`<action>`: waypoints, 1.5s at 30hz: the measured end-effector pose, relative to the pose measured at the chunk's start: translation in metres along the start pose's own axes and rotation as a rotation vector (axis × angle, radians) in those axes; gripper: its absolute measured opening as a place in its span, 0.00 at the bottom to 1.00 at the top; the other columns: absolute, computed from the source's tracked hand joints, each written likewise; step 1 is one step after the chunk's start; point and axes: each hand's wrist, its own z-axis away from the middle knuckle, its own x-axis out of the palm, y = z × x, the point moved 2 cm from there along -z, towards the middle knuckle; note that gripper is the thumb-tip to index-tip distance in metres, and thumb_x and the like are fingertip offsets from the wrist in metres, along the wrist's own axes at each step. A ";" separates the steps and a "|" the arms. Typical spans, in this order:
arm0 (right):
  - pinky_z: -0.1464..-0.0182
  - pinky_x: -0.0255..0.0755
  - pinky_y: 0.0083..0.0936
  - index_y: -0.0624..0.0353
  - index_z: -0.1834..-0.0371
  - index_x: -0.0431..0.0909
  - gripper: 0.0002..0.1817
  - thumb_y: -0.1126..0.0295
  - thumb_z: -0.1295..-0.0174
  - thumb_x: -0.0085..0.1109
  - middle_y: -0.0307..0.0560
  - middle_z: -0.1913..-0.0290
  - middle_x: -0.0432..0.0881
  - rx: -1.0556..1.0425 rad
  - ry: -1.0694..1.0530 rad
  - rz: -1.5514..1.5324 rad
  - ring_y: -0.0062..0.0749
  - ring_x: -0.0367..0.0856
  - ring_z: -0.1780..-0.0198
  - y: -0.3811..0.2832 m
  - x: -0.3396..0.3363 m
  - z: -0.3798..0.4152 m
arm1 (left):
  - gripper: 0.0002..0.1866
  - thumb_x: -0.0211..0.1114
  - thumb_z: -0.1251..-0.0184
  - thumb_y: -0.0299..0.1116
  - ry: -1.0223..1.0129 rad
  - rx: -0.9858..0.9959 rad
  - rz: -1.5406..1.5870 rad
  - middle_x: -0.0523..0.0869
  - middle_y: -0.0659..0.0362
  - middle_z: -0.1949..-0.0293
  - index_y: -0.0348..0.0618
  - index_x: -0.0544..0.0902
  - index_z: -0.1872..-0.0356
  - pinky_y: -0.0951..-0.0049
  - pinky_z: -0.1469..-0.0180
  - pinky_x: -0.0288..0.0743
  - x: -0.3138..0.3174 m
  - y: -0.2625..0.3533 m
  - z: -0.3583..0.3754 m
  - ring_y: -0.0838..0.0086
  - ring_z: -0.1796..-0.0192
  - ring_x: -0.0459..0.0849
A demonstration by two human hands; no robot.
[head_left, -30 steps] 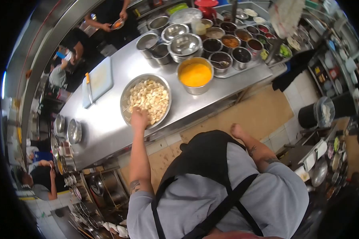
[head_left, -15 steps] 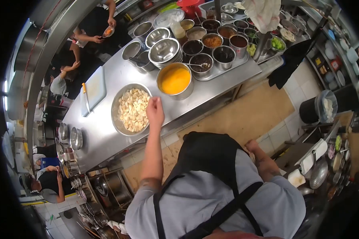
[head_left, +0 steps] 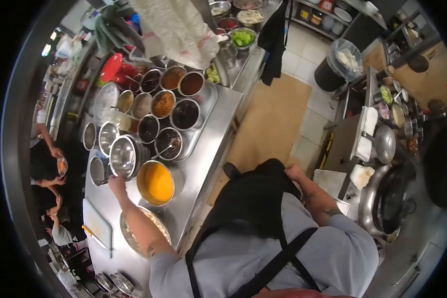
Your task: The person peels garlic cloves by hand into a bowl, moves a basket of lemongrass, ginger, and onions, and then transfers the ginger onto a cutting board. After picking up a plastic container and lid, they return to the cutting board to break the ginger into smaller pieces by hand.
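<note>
My left hand [head_left: 117, 185] reaches over the steel table with its fingers closed around what looks like a dark utensil handle [head_left: 105, 181]. The handle sits at a steel container [head_left: 97, 171], beside a stack of steel bowls [head_left: 123, 155]. To the right of that hand is a steel pot of orange-yellow liquid [head_left: 156, 184]. Under my left forearm lies a perforated pan [head_left: 127, 233] of pale, peeled pieces like garlic cloves, partly hidden. My right hand [head_left: 294, 172] is by my right side near the black apron, its fingers curled; whatever it might hold is hidden.
Several sauce and seasoning pots [head_left: 163, 104] stand on a tray at the table's far end. A white cutting board [head_left: 97, 224] with an orange-handled knife [head_left: 89, 231] lies at left. Other people's hands [head_left: 57, 153] work beyond the table. A wok [head_left: 391, 196] is at right.
The view has turned toward the right. My left hand has moved from the pan's edge to the container beside the stacked bowls. My right hand stays low by my side.
</note>
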 end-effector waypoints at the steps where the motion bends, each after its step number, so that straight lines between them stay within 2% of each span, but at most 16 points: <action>1: 0.49 0.78 0.36 0.63 0.54 0.85 0.20 0.59 0.41 0.58 0.56 0.57 0.88 0.087 0.041 -0.067 0.43 0.87 0.55 0.011 -0.004 -0.003 | 0.19 0.69 0.53 0.39 0.104 0.058 0.007 0.84 0.44 0.76 0.28 0.81 0.72 0.55 0.64 0.74 -0.001 0.002 0.002 0.55 0.74 0.81; 7: 0.46 0.77 0.39 0.63 0.53 0.85 0.20 0.61 0.41 0.55 0.60 0.53 0.87 0.224 0.133 -0.095 0.48 0.86 0.48 0.055 -0.015 -0.056 | 0.15 0.69 0.41 0.37 0.079 -0.198 0.212 0.78 0.57 0.78 0.34 0.78 0.67 0.76 0.86 0.63 -0.017 0.035 0.023 0.75 0.81 0.75; 12: 0.56 0.80 0.39 0.64 0.58 0.85 0.18 0.61 0.42 0.55 0.61 0.62 0.87 0.095 -0.043 0.065 0.49 0.88 0.62 0.045 -0.106 -0.138 | 0.27 0.71 0.44 0.41 0.069 -0.120 0.151 0.83 0.49 0.69 0.27 0.77 0.52 0.61 0.65 0.79 -0.011 0.003 0.010 0.61 0.71 0.82; 14: 0.63 0.81 0.38 0.65 0.60 0.85 0.18 0.61 0.41 0.55 0.60 0.68 0.87 0.046 -0.097 0.036 0.47 0.87 0.71 0.040 -0.162 -0.161 | 0.40 0.71 0.45 0.49 0.366 -0.135 -0.078 0.77 0.35 0.42 0.24 0.73 0.40 0.56 0.36 0.70 -0.027 0.096 0.070 0.48 0.40 0.77; 15: 0.66 0.81 0.38 0.66 0.60 0.85 0.18 0.61 0.41 0.55 0.59 0.71 0.86 0.035 -0.050 -0.024 0.46 0.85 0.76 0.030 -0.186 -0.170 | 0.38 0.69 0.41 0.51 0.633 0.041 -0.376 0.77 0.35 0.43 0.25 0.73 0.41 0.55 0.35 0.70 -0.019 0.090 0.065 0.47 0.41 0.78; 16: 0.58 0.79 0.39 0.65 0.59 0.86 0.20 0.59 0.41 0.54 0.62 0.64 0.86 -0.028 0.019 0.002 0.49 0.85 0.64 0.024 -0.207 -0.180 | 0.35 0.65 0.36 0.49 0.679 0.117 -0.415 0.80 0.37 0.45 0.26 0.73 0.40 0.55 0.38 0.72 -0.020 0.121 0.076 0.47 0.44 0.80; 19: 0.49 0.78 0.41 0.62 0.56 0.86 0.21 0.58 0.41 0.53 0.63 0.56 0.86 -0.113 0.101 -0.032 0.51 0.86 0.53 0.026 -0.258 -0.214 | 0.15 0.63 0.29 0.44 0.152 0.051 0.572 0.72 0.65 0.78 0.43 0.76 0.69 0.75 0.72 0.63 0.018 0.246 0.147 0.79 0.76 0.68; 21: 0.48 0.77 0.41 0.61 0.55 0.86 0.21 0.58 0.41 0.53 0.62 0.56 0.86 -0.075 0.055 -0.071 0.52 0.86 0.53 0.020 -0.290 -0.217 | 0.12 0.61 0.28 0.42 -0.398 -0.018 1.046 0.69 0.70 0.80 0.48 0.76 0.70 0.83 0.81 0.52 0.071 0.354 0.237 0.86 0.81 0.62; 25: 0.57 0.81 0.37 0.64 0.54 0.85 0.20 0.60 0.41 0.59 0.58 0.61 0.87 -0.122 -0.061 0.031 0.46 0.88 0.63 -0.007 -0.334 -0.233 | 0.11 0.63 0.31 0.41 -1.191 -0.063 0.468 0.83 0.65 0.70 0.47 0.82 0.56 0.76 0.70 0.71 0.245 0.420 0.326 0.80 0.71 0.79; 27: 0.50 0.79 0.36 0.64 0.51 0.84 0.21 0.59 0.41 0.61 0.57 0.56 0.87 -0.306 -0.091 0.172 0.45 0.86 0.54 -0.018 -0.346 -0.255 | 0.09 0.63 0.32 0.38 -0.899 0.512 -0.221 0.83 0.62 0.72 0.45 0.83 0.59 0.75 0.66 0.74 0.297 0.442 0.355 0.77 0.69 0.82; 30: 0.45 0.76 0.35 0.61 0.46 0.82 0.24 0.55 0.39 0.62 0.57 0.52 0.86 -0.400 -0.086 0.022 0.46 0.84 0.49 -0.048 -0.389 -0.278 | 0.09 0.64 0.32 0.38 -1.175 0.484 -0.213 0.83 0.59 0.74 0.44 0.84 0.62 0.72 0.67 0.76 0.443 0.360 0.338 0.75 0.70 0.83; 34: 0.48 0.77 0.36 0.61 0.46 0.82 0.23 0.56 0.38 0.61 0.58 0.52 0.86 -0.439 0.007 -0.263 0.49 0.85 0.53 -0.056 -0.471 -0.313 | 0.08 0.62 0.34 0.33 -1.363 0.343 -0.412 0.83 0.59 0.74 0.44 0.86 0.59 0.69 0.74 0.74 0.501 0.490 0.334 0.74 0.76 0.81; 37: 0.52 0.79 0.34 0.63 0.47 0.81 0.21 0.59 0.37 0.59 0.57 0.58 0.87 -0.168 0.099 -0.428 0.45 0.86 0.58 0.003 -0.508 -0.370 | 0.11 0.62 0.35 0.32 -1.463 0.308 -0.557 0.84 0.55 0.71 0.42 0.86 0.56 0.64 0.73 0.74 0.546 0.586 0.305 0.70 0.74 0.81; 39: 0.63 0.79 0.33 0.63 0.49 0.82 0.19 0.62 0.37 0.58 0.54 0.66 0.87 -0.010 0.277 -0.271 0.38 0.86 0.68 0.074 -0.527 -0.399 | 0.14 0.61 0.35 0.36 -1.454 0.509 -0.543 0.84 0.48 0.65 0.38 0.86 0.55 0.59 0.64 0.76 0.638 0.627 0.286 0.61 0.66 0.83; 41: 0.73 0.75 0.32 0.62 0.50 0.82 0.16 0.65 0.37 0.57 0.49 0.72 0.84 0.441 0.033 -0.407 0.33 0.81 0.76 0.112 -0.568 -0.389 | 0.19 0.60 0.35 0.40 -1.352 0.801 -0.467 0.85 0.41 0.58 0.35 0.85 0.53 0.54 0.56 0.78 0.732 0.693 0.275 0.53 0.58 0.84; 45: 0.83 0.67 0.29 0.60 0.56 0.79 0.09 0.70 0.35 0.54 0.44 0.77 0.78 0.319 0.194 -0.844 0.30 0.75 0.81 0.196 -0.589 -0.386 | 0.19 0.55 0.33 0.42 -1.094 0.990 -0.295 0.86 0.39 0.56 0.35 0.86 0.59 0.51 0.46 0.76 0.757 0.925 0.291 0.46 0.52 0.84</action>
